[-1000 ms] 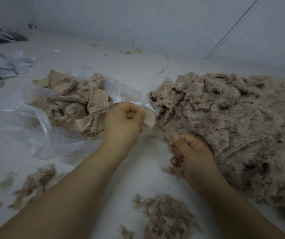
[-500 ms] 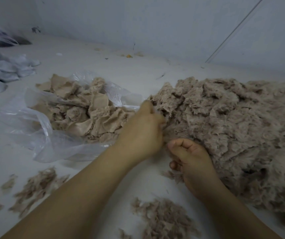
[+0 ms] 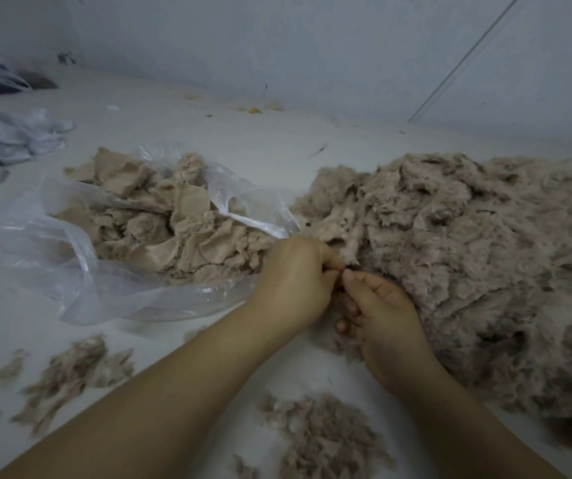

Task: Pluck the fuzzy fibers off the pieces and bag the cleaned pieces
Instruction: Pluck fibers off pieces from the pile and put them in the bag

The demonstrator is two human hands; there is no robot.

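Observation:
A big heap of fuzzy beige pieces [image 3: 478, 257] fills the right side of the white surface. To its left lies an open clear plastic bag [image 3: 80, 271] holding cleaned tan pieces [image 3: 174, 229]. My left hand [image 3: 295, 281] and my right hand [image 3: 381, 319] meet at the near left edge of the heap. Both have curled fingers that pinch a fuzzy piece [image 3: 346, 344] between them; most of the piece is hidden under the hands.
Tufts of plucked fibers lie near me in the middle [image 3: 326, 440] and at the left [image 3: 70, 371]. Crumpled pale plastic bags [image 3: 4, 136] sit at the far left. A grey wall [image 3: 312, 46] bounds the surface at the back.
My left hand moved from the bag's mouth, where it let go of a cleaned piece, right to the heap's edge and now meets my right hand. My right hand stayed about where it was.

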